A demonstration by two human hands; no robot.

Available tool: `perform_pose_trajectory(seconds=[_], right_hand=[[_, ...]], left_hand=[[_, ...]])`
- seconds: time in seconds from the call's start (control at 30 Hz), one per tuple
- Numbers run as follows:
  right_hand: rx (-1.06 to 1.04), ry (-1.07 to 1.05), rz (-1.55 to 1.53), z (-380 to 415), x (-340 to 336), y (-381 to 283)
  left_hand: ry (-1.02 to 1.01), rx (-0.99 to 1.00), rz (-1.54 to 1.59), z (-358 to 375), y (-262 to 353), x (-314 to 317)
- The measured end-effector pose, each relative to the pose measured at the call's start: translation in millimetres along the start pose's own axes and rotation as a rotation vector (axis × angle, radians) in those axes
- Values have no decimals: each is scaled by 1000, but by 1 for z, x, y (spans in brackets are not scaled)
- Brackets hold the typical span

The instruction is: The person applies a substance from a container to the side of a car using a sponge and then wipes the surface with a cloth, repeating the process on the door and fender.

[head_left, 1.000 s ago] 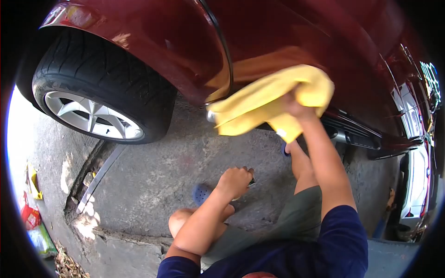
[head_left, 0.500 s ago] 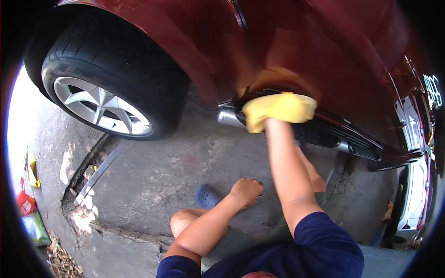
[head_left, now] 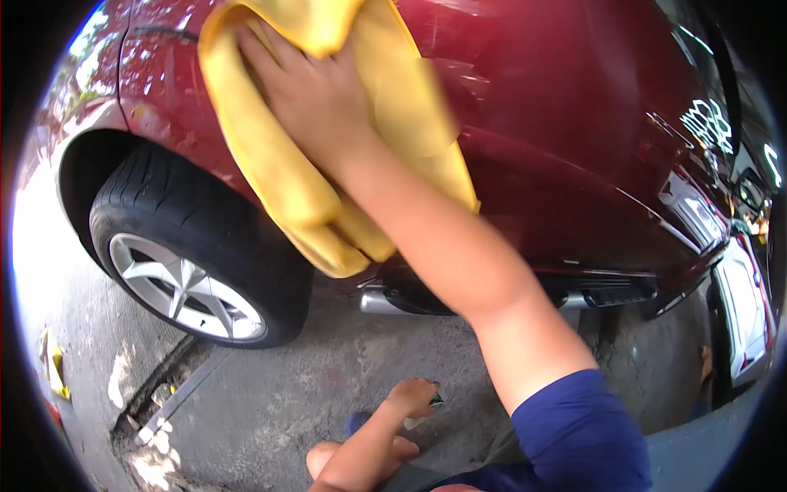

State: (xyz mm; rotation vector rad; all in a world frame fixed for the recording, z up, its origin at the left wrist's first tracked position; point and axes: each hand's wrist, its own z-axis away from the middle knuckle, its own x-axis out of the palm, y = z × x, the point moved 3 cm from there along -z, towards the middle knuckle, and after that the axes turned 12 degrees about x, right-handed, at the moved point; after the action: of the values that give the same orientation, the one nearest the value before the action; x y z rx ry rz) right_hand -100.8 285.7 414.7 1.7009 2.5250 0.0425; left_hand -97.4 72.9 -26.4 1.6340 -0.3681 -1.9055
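Observation:
My right hand (head_left: 316, 94) is up on a yellow cloth (head_left: 410, 107), its fingers partly tucked into the folds. The cloth lies spread against the dark red car body (head_left: 541, 98), above and to the right of the front wheel. Low in the view, my left hand (head_left: 416, 399) is closed near my knee, around a small dark object (head_left: 437, 401) that I cannot make out.
A black tyre (head_left: 197, 225) with a silver rim (head_left: 184, 283) stands at the left. Below the car body runs a side step (head_left: 602, 293). Cracked concrete (head_left: 270, 402) lies underneath, with a blue shoe (head_left: 356, 422) by my knee.
My right hand has moved up and to the left over the car body with the yellow cloth, which is now spread wider. The view has shifted upward, showing more of the car body.

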Motion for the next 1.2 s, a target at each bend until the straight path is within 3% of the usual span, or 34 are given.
perform_pose_trajectory(seconds=[0.13,0.2,0.23,0.27,0.3,0.37,0.43,0.47,0.5,0.6,0.63,0.67,0.7,0.8,0.87,0.97,1.1,1.2], right_hand=[[-372,256,97,-94,-31,33],[-78,-454,462,-114,-92,59],[-6,-404,-430,-103,-77,129],[-88,-138,374,-101,-117,141],[14,-163,362,-102,-147,181],[-48,56,461,-103,-209,262],[280,89,717,-107,-250,341],[274,105,839,-113,-260,381],[310,196,866,-123,-254,373],[491,166,1012,-154,-193,316],[96,173,591,-154,-136,247],[-113,108,458,-150,-106,171],[-334,183,281,-140,-82,102],[-302,-84,308,-127,-15,15],[-223,-93,421,-159,32,5],[172,-284,343,-203,19,-41],[133,-148,252,-206,44,-29],[-158,-334,246,-186,17,-3]], left_hand=[[18,-4,-35,3,-10,1],[4,-48,-75,5,-9,2],[7,-80,-88,8,-11,1],[28,-76,-102,8,-11,1],[50,-74,-109,8,-8,3],[82,-71,-99,18,-1,2],[123,-53,-68,24,11,-7],[142,-44,-55,26,12,-9],[157,-34,-41,27,12,-8],[173,-26,-40,22,3,3],[187,-43,-46,23,-5,3],[189,-58,-46,25,-9,-1],[190,-71,-42,27,-12,-4],[204,-103,-16,32,-20,-6],[214,-128,-15,36,-29,-8],[214,-172,-33,48,-37,-5],[202,-206,-57,50,-32,-16],[196,-204,-68,51,-29,-19]])
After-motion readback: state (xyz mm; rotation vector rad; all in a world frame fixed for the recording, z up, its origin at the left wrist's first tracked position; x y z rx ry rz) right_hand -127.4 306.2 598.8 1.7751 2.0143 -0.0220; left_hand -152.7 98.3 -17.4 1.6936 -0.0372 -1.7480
